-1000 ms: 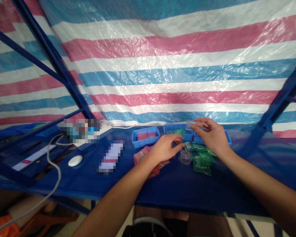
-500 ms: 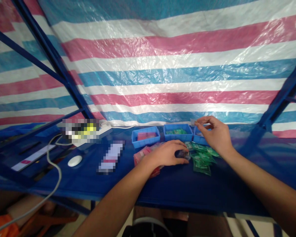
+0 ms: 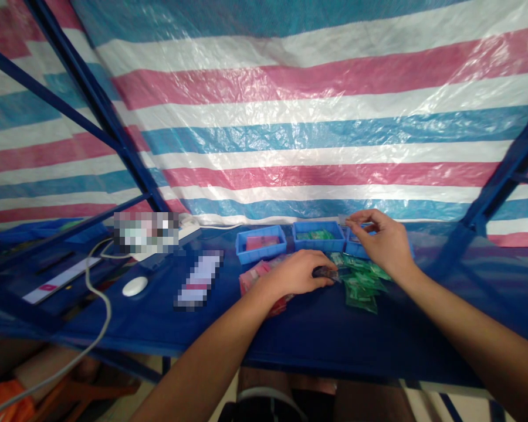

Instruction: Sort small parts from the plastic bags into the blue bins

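Observation:
My left hand (image 3: 297,272) lies curled on the blue table (image 3: 317,334), fingertips closed on a small clear packet (image 3: 330,273) between a heap of pink packets (image 3: 253,280) and a heap of green packets (image 3: 361,282). My right hand (image 3: 381,240) is raised over the rightmost blue tray (image 3: 354,249), thumb and fingers pinched on a small clear packet (image 3: 344,220). Two more blue trays stand to its left: the middle tray (image 3: 319,234) holds green packets, the left tray (image 3: 260,241) holds pink ones.
A white mouse (image 3: 135,286) with its cable, a blurred box (image 3: 199,279) and a blurred device (image 3: 146,231) lie on the left of the table. A striped plastic sheet (image 3: 290,117) hangs behind. Blue frame bars (image 3: 101,111) slant at both sides.
My left hand has slid right and settled down on the clear packet by the green heap. My right hand has carried its packet slightly back over the rightmost tray.

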`<state>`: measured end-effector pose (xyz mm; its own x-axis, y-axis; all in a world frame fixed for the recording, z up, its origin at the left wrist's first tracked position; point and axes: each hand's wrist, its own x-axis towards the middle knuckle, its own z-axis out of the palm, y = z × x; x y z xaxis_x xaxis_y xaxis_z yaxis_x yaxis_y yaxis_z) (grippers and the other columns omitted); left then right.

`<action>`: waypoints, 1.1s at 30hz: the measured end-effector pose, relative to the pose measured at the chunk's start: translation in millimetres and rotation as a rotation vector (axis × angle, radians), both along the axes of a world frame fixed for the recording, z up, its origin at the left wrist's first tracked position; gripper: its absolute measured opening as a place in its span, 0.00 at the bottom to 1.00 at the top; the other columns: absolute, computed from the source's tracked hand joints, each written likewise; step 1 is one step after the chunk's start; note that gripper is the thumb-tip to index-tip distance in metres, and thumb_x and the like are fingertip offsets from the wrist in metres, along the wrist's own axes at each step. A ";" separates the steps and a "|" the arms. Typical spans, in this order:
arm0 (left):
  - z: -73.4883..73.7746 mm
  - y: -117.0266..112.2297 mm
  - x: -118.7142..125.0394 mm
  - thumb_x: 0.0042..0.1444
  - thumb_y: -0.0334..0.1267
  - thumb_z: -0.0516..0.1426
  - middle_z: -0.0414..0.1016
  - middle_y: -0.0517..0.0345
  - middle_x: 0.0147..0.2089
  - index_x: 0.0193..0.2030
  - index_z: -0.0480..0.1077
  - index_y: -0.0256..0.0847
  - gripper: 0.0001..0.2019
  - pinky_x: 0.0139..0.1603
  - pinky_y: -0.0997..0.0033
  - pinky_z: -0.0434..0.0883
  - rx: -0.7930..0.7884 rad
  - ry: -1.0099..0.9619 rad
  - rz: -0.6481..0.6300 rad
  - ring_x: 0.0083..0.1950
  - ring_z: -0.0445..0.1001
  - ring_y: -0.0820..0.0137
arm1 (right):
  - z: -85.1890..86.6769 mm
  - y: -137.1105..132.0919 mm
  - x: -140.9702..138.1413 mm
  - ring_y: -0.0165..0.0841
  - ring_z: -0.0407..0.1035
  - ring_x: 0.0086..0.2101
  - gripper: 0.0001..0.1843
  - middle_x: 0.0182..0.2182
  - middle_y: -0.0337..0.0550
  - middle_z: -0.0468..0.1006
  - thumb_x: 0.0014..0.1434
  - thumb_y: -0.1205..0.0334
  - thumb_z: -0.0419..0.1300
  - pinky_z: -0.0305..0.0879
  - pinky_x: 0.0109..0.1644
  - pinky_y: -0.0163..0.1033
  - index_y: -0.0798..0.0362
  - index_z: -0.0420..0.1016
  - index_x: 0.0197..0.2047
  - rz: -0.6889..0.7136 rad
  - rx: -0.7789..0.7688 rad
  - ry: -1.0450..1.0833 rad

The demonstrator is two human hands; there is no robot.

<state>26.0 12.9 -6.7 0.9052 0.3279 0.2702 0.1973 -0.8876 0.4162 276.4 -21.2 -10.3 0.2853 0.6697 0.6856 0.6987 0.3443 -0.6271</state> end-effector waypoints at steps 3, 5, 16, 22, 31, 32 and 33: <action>-1.5 1.0 0.3 0.66 0.38 0.65 0.84 0.49 0.52 0.54 0.82 0.41 0.12 0.55 0.68 0.75 0.011 0.004 0.000 0.51 0.83 0.63 | -0.6 0.1 -0.2 0.40 0.80 0.31 0.19 0.39 0.44 0.87 0.66 0.40 0.67 0.74 0.38 0.45 0.48 0.84 0.45 0.005 0.001 -0.005; -2.1 1.3 0.5 0.67 0.38 0.64 0.85 0.49 0.51 0.54 0.82 0.40 0.11 0.55 0.68 0.75 0.015 -0.006 -0.003 0.50 0.83 0.63 | -0.1 -0.4 -0.5 0.40 0.80 0.31 0.18 0.38 0.43 0.87 0.66 0.42 0.68 0.74 0.37 0.44 0.47 0.84 0.45 0.009 -0.001 -0.003; 2.7 -4.0 2.0 0.72 0.40 0.59 0.86 0.49 0.49 0.50 0.83 0.39 0.12 0.55 0.68 0.76 -0.027 -0.147 0.039 0.49 0.84 0.64 | 5.3 -2.8 3.1 0.39 0.79 0.33 0.16 0.45 0.45 0.87 0.70 0.46 0.64 0.77 0.41 0.47 0.45 0.87 0.51 0.054 0.032 -0.054; 8.3 -7.6 2.5 0.73 0.40 0.57 0.86 0.51 0.48 0.49 0.80 0.39 0.11 0.52 0.69 0.75 -0.076 -0.189 0.144 0.48 0.84 0.64 | 8.1 -3.4 3.5 0.45 0.80 0.41 0.20 0.48 0.50 0.84 0.74 0.48 0.57 0.79 0.45 0.51 0.45 0.85 0.58 0.063 0.068 -0.121; 2.1 -2.9 2.5 0.74 0.41 0.54 0.85 0.53 0.41 0.53 0.75 0.39 0.11 0.41 0.71 0.78 -0.247 -0.309 0.219 0.38 0.84 0.67 | 2.7 4.8 8.6 0.47 0.79 0.46 0.17 0.45 0.51 0.83 0.73 0.55 0.56 0.76 0.54 0.54 0.46 0.86 0.53 0.043 0.085 -0.250; 1.1 -2.3 2.8 0.74 0.41 0.54 0.85 0.53 0.41 0.52 0.75 0.39 0.11 0.40 0.72 0.78 -0.275 -0.323 0.215 0.37 0.84 0.67 | 2.4 5.6 10.4 0.47 0.78 0.46 0.16 0.45 0.51 0.83 0.73 0.56 0.56 0.76 0.54 0.54 0.47 0.85 0.52 0.039 0.083 -0.270; 0.3 -1.9 3.1 0.74 0.41 0.55 0.85 0.53 0.41 0.52 0.75 0.39 0.11 0.39 0.71 0.78 -0.289 -0.339 0.214 0.37 0.84 0.68 | 2.0 6.4 12.7 0.48 0.78 0.47 0.16 0.45 0.51 0.83 0.72 0.56 0.56 0.75 0.55 0.55 0.47 0.85 0.51 0.029 0.085 -0.294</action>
